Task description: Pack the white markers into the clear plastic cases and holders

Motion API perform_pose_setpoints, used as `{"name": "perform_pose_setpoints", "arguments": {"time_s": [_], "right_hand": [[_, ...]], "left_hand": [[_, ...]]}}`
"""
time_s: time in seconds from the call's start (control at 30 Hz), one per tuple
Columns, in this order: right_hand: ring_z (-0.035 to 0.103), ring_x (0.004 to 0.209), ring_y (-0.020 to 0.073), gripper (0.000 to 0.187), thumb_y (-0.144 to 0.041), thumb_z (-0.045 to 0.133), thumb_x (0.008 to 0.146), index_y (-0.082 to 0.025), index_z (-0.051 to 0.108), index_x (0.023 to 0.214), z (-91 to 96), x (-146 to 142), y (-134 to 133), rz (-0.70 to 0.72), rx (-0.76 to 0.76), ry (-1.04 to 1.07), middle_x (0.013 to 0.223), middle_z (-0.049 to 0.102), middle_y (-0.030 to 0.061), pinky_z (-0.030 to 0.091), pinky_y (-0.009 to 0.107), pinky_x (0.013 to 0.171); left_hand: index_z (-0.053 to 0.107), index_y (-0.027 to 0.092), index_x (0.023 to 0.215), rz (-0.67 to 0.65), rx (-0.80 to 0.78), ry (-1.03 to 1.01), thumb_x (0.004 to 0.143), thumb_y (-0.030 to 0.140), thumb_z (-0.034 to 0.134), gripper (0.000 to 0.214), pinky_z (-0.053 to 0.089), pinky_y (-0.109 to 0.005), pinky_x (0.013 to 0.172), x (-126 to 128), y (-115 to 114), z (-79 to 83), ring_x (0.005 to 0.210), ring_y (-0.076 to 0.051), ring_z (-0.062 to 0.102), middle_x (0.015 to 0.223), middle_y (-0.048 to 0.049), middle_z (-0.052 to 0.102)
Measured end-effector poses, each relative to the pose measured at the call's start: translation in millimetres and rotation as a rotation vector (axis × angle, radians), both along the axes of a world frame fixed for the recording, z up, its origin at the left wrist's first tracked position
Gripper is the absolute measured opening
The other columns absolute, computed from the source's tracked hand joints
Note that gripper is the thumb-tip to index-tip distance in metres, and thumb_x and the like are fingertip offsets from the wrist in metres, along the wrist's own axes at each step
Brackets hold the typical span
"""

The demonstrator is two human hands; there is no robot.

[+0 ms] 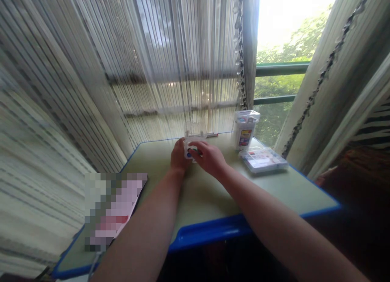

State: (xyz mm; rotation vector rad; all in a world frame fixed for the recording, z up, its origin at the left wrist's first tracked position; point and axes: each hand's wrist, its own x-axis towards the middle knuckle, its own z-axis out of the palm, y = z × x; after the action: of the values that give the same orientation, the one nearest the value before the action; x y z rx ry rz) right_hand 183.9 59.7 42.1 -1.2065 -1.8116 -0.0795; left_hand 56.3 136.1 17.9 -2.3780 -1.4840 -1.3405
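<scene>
My left hand grips a small clear plastic box from its left side, near the far part of the table. The box's transparent lid stands raised at the back. Inside are small round pieces, dark, blue and green, too small to name. My right hand reaches over the box from the right. Its thumb and fingers are bent together at the box's opening, and whatever they pinch is hidden.
A tall clear container with a colourful label stands at the back right. Before it lies a flat clear case with small contents. A pixelated, device-like slab and a white cable are at left. Curtains hang behind.
</scene>
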Motion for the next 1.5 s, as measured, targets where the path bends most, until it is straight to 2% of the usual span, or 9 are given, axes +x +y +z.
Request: {"name": "perform_pose_setpoints", "arguments": {"time_s": [0.13,0.2,0.3,0.37,0.47,0.77,1.13,1.33,1.5], "right_hand": [[0.059,0.084,0.0176,0.032,-0.023,0.036,0.093,-0.02,0.062,0.111,-5.4,14.4,13.7,-0.165,0.115,0.212,0.097,0.066,0.0078,0.045,0.029,0.08],[0.058,0.093,0.0207,0.032,-0.02,0.04,0.088,-0.018,0.063,0.109,-12.3,24.4,23.5,-0.304,0.026,0.202,0.101,0.064,0.0101,0.044,0.033,0.086],[0.054,0.108,0.0269,0.04,-0.025,0.049,0.085,-0.016,0.06,0.122,-24.4,36.7,34.0,-0.435,-0.237,0.021,0.12,0.059,0.015,0.042,0.038,0.092],[0.05,0.115,0.0295,0.044,-0.03,0.051,0.085,-0.018,0.058,0.126,-30.5,41.2,37.2,-0.44,-0.372,-0.114,0.13,0.055,0.015,0.041,0.04,0.094],[0.052,0.114,0.0293,0.039,-0.028,0.05,0.086,-0.02,0.061,0.122,-33.9,44.3,39.1,-0.425,-0.479,-0.237,0.125,0.06,0.0135,0.042,0.04,0.092],[0.058,0.102,0.0268,0.028,-0.028,0.047,0.087,-0.018,0.07,0.101,-28.8,45.7,39.1,-0.496,-0.497,-0.268,0.106,0.068,0.0145,0.046,0.037,0.08],[0.059,0.096,0.0236,0.028,-0.031,0.044,0.088,-0.018,0.067,0.098,-10.5,47.3,31.6,-0.542,-0.245,-0.038,0.104,0.066,0.0113,0.043,0.033,0.079],[0.058,0.093,0.0235,0.024,-0.033,0.049,0.084,-0.017,0.066,0.088,-11.9,48.6,33.6,-0.491,-0.119,0.1,0.097,0.065,0.0104,0.043,0.033,0.078],[0.057,0.083,0.0225,0.019,-0.031,0.051,0.08,-0.018,0.064,0.08,-10.8,47.6,33.2,-0.424,0.041,0.222,0.087,0.064,0.009,0.042,0.034,0.076]], "left_hand": [[0.048,0.017,0.103,0.063,0.055,-0.054,0.071,0.023,0.063,0.036,0.05,-0.037,0.085,-1.7,1.0,1.5,0.1,-0.027,0.06,0.104,-0.013,0.06],[0.049,0.017,0.104,0.108,0.081,-0.097,0.07,0.022,0.063,0.037,0.049,-0.039,0.088,-3.6,2.0,2.8,0.106,-0.028,0.059,0.107,-0.0145,0.06],[0.048,0.017,0.105,0.174,0.066,-0.173,0.072,0.022,0.06,0.035,0.05,-0.043,0.086,-7.1,3.6,3.6,0.107,-0.029,0.059,0.107,-0.015,0.06],[0.047,0.018,0.106,0.195,0.048,-0.206,0.071,0.019,0.059,0.037,0.051,-0.044,0.085,-9.3,4.7,2.9,0.107,-0.029,0.059,0.108,-0.0147,0.06],[0.047,0.019,0.106,0.203,0.041,-0.222,0.071,0.018,0.059,0.037,0.051,-0.045,0.085,-11.2,6.4,0.5,0.107,-0.029,0.059,0.11,-0.0149,0.06],[0.049,0.02,0.103,0.172,0.034,-0.182,0.073,0.018,0.059,0.031,0.051,-0.04,0.083,-7.6,9.6,-3.5,0.103,-0.026,0.061,0.105,-0.0127,0.06],[0.049,0.02,0.102,0.175,0.02,-0.121,0.071,0.027,0.063,0.034,0.05,-0.039,0.084,-9.0,13.5,-6.9,0.101,-0.026,0.061,0.107,-0.0127,0.061],[0.05,0.021,0.1,0.175,0.029,-0.115,0.068,0.027,0.066,0.036,0.049,-0.039,0.085,-8.8,12.2,-6.4,0.102,-0.026,0.06,0.103,-0.0106,0.062],[0.052,0.019,0.103,0.184,-0.005,-0.121,0.074,0.023,0.062,0.031,0.049,-0.039,0.087,-7.5,7.7,-1.6,0.103,-0.025,0.06,0.105,-0.012,0.063]]}}
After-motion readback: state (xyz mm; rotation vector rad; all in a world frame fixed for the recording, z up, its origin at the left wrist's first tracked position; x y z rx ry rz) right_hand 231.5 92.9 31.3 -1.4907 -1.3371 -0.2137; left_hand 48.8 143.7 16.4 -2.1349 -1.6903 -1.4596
